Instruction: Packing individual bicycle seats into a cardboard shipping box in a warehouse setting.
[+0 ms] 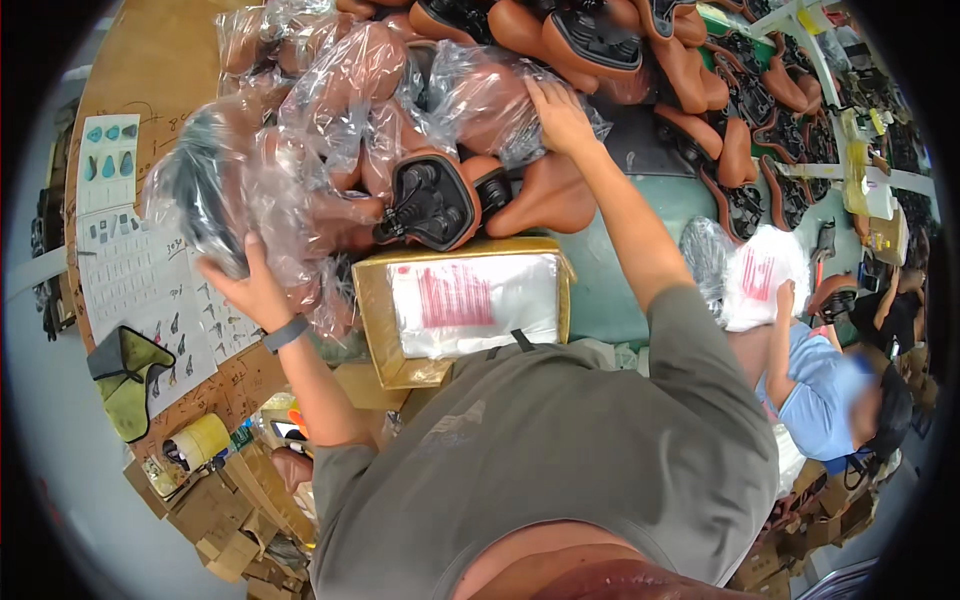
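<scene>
My left hand (pixel 248 290) has its fingers spread against the lower end of a bicycle saddle in a clear plastic bag (pixel 212 190), at the left of the pile. My right hand (pixel 562 118) lies flat, with fingers stretched out, on another bagged brown saddle (pixel 480 95) farther back. Between my arms, a brown saddle (pixel 435 200) lies with its black underside up, and an unbagged brown saddle (pixel 548 195) rests beside it. Close to my body stands an open cardboard box (pixel 375 310) holding a stack of clear plastic bags with red print (pixel 470 295).
Printed sheets (pixel 135 280) and a green and black cloth piece (pixel 130 375) lie on the left of the table. More saddles (pixel 690 70) are heaped at the back right. At the right, a co-worker in a blue shirt (pixel 820 375) handles a white plastic bag (pixel 765 280).
</scene>
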`<state>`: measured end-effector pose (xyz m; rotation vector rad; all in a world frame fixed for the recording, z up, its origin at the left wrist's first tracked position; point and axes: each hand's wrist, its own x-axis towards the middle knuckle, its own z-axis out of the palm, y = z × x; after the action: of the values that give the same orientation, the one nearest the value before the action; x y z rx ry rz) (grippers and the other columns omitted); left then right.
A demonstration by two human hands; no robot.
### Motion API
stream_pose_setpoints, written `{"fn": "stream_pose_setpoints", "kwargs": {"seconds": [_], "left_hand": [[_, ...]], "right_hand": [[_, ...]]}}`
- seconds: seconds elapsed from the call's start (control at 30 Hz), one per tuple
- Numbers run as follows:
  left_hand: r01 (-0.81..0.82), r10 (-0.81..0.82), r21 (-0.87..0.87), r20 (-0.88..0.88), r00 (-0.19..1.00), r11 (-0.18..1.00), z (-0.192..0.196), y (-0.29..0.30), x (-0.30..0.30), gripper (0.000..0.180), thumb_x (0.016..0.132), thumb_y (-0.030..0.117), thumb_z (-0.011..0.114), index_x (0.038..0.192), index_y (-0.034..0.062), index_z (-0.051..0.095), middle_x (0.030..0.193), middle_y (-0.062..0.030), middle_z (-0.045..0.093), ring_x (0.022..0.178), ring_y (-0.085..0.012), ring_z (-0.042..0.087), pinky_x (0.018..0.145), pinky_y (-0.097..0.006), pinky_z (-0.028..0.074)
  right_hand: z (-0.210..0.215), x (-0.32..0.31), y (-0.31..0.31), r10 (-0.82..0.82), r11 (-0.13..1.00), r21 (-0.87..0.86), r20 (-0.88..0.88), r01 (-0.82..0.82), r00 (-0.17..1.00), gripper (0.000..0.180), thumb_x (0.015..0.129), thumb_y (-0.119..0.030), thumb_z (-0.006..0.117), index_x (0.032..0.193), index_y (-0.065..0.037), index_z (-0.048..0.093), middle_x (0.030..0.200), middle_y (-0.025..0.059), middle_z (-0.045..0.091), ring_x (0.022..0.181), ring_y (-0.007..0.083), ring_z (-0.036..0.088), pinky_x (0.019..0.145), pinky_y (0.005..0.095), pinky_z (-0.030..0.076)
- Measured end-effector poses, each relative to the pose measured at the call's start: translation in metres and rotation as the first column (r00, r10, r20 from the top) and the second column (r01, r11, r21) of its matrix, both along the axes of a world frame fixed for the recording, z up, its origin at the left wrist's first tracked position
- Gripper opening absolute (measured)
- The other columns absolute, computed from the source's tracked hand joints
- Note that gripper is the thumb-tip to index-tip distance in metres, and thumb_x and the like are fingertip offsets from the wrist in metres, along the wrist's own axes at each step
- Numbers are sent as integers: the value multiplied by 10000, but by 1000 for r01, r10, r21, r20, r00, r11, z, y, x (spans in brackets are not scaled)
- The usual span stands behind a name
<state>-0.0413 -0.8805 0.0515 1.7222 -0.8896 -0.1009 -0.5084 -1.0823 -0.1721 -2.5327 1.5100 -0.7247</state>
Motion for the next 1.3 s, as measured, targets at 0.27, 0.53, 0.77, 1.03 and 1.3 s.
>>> {"fn": "stream_pose_setpoints", "kwargs": {"seconds": [0.27, 0.53, 0.77, 1.03, 1.3], "left_hand": [[624, -506, 20, -565, 652, 781, -73, 54, -148, 543, 1045, 64, 744, 1550, 36, 546, 1421, -135, 694, 1267, -232, 688, 1104, -381, 540], [435, -311, -176, -914, 261, 883, -35, -14, -155, 517, 962, 129, 801, 1442, 41, 633, 1333, -93, 714, 1190, -210, 683, 955, -362, 591], [26, -287, -399, -612, 737, 917, -37, -24, 3, 659, 1095, 269, 686, 1615, -15, 395, 1600, -228, 516, 1439, -330, 552, 1234, -464, 453], [634, -785, 506, 158, 599, 585, -158, 23, -58, 876, 862, 130, 848, 1639, 19, 459, 1653, -272, 478, 1524, -472, 467, 1265, -485, 400], [746, -875, 466, 169, 453, 476, -209, 145, -227, 273, 1065, 335, 686, 928, 101, 700, 868, -151, 734, 778, -394, 712, 690, -523, 560]], "right_hand": [[38, 18, 54, -326, 855, 463, 126, 235, 937, 666, 760, -252, 856, 1333, 8, 638, 1132, 267, 764, 1067, 461, 758, 944, 538, 594], [181, 99, 182, -71, 801, 293, 913, -522, 403, 577, 901, -28, 773, 1451, 27, 607, 1366, 187, 731, 1301, 334, 683, 1151, 439, 500], [-7, 40, 128, 316, 824, 464, 97, -324, 944, 519, 863, -19, 725, 1381, -24, 685, 1265, 143, 738, 1285, 370, 675, 1170, 509, 490], [-15, 13, 162, 244, 927, 350, -289, -135, 926, 760, 690, -311, 966, 1358, -125, 656, 1304, 95, 731, 1395, 333, 596, 1300, 575, 330], [-132, -181, 462, -720, 691, 652, 582, 312, 377, 570, 925, -71, 859, 1424, -60, 584, 1407, 178, 666, 1207, 278, 705, 991, 506, 639]]}}
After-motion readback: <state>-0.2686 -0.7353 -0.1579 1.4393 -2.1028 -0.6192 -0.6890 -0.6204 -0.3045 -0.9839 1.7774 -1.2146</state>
